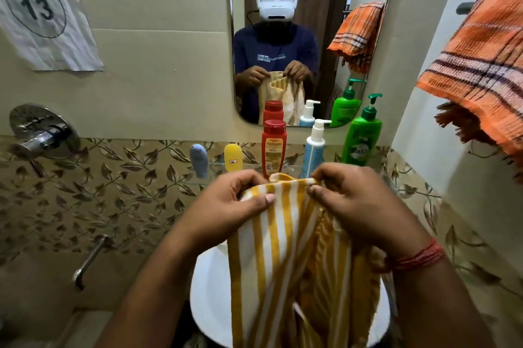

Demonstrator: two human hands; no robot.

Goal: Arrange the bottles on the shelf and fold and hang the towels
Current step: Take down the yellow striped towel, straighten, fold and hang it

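A yellow-and-white striped towel point(285, 257) hangs down in front of me over a white basin. My left hand point(229, 206) pinches its top edge on the left; my right hand point(356, 200) pinches the same edge on the right, close together. Behind the hands, on a glass shelf point(198, 179), stand several bottles: a small blue-grey one point(198, 159), a small yellow one point(233, 157), a red one point(274, 146), a white-and-blue pump bottle point(314, 146) and a green pump bottle point(363, 135). An orange checked towel point(481, 64) hangs on a bar at the right.
A mirror point(311, 22) above the shelf reflects me and the towels. The white basin point(210, 291) lies below my hands. A chrome mixer valve point(42, 129) and spout point(90, 260) stick out of the left wall. A paper sign with 13 point(39, 8) is at top left.
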